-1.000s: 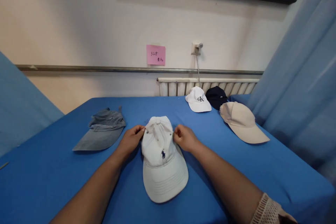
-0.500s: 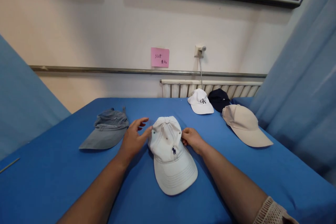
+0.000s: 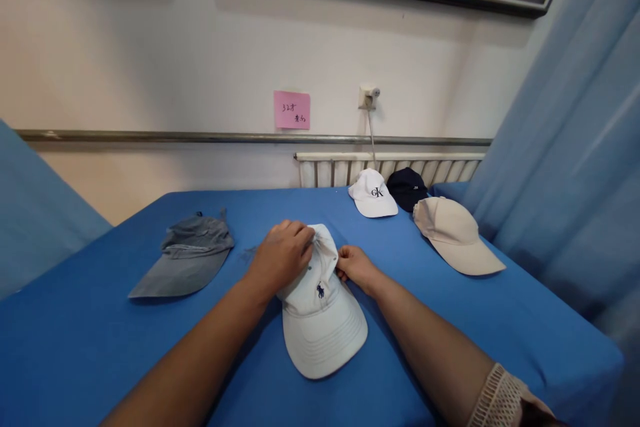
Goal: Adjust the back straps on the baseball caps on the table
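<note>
A pale baseball cap [image 3: 324, 330] with a small dark horse-and-rider emblem lies in the middle of the blue-covered table, its brim pointing toward me. My left hand [image 3: 286, 255] rests over the left side of its crown, with fingers curled onto the fabric near the top. On the cap's right side, my right hand [image 3: 356, 267] pinches the edge of the crown. The fingertips of both hands are partly hidden. Left of my left hand sits a grey-blue cap [image 3: 187, 257] with a crumpled crown.
A white cap [image 3: 373, 193] with dark letters, a navy cap [image 3: 407, 188] and a beige cap [image 3: 453, 230] stand at the back right of the blue cloth [image 3: 240, 373]. Beyond are a radiator [image 3: 325, 172] and a metal rail [image 3: 200, 137]. A blue curtain [image 3: 565, 147] hangs at the right.
My left hand has moved right from beside the cap onto its crown and closed on the fabric, which now folds there. My right hand keeps its pinch. The view has shifted slightly.
</note>
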A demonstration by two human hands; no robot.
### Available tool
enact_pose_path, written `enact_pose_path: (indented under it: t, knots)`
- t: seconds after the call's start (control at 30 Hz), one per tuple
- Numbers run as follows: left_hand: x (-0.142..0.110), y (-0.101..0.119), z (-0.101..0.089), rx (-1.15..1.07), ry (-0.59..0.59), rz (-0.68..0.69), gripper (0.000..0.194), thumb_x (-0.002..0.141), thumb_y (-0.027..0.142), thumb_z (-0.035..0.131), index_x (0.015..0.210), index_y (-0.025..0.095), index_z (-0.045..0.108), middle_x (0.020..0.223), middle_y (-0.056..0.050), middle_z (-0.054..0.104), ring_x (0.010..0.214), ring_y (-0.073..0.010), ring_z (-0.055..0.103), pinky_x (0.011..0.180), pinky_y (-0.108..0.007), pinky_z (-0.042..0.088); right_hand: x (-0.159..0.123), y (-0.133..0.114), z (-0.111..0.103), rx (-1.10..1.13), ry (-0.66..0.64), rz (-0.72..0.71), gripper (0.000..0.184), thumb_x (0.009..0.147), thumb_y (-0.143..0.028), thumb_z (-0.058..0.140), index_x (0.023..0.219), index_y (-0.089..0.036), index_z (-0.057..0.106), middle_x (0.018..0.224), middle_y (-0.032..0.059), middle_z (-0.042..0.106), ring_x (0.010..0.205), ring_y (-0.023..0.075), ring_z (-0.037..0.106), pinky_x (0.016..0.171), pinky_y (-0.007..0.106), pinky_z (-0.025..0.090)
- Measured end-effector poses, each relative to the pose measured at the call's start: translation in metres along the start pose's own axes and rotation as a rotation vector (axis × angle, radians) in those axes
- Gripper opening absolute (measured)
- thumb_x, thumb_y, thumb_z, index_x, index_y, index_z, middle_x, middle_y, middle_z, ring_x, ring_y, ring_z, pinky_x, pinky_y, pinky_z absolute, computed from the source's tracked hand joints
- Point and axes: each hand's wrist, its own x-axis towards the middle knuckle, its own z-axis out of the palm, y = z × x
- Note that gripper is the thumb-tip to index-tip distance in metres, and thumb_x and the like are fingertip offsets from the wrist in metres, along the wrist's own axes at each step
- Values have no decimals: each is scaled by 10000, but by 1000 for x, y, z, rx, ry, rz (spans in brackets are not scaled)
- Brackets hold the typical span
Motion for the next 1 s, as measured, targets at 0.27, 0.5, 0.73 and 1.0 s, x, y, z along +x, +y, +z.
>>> enact_pose_path:
  t: [0.27,0.5,0.73,1.0]
  knots:
    - [8,0,1,93,-33,44,104,878,182,532,835,168,626,839,-91,606,815,-247,546,715,-368,391,1,1,1,0,4,-5,122,697,-94,537,634,-191,496,463,-71,507,438,85,472,452,193,335]
    - [12,0,-1,147,-72,150,108,884,181,514,833,161,607,829,-104,611,793,-245,551,697,-368,389,5,3,4,-3,5,-4,146,686,-69,542,627,-191,489,448,-75,504,423,84,476,435,186,333]
    - [16,2,3,151,-94,119,125,861,128,482,832,155,601,819,-116,635,798,-257,577,728,-374,420,8,4,6,-12,5,-21,149,692,-56,529,623,-185,504,440,-78,508,411,81,474,420,176,332]
    - [36,-32,-36,-289,-222,-134,196,687,224,600,880,209,633,734,-19,671,671,-193,605,647,-290,432,11,3,4,22,29,-28,157,686,-92,576,585,-185,499,427,-68,507,400,83,465,415,184,334]
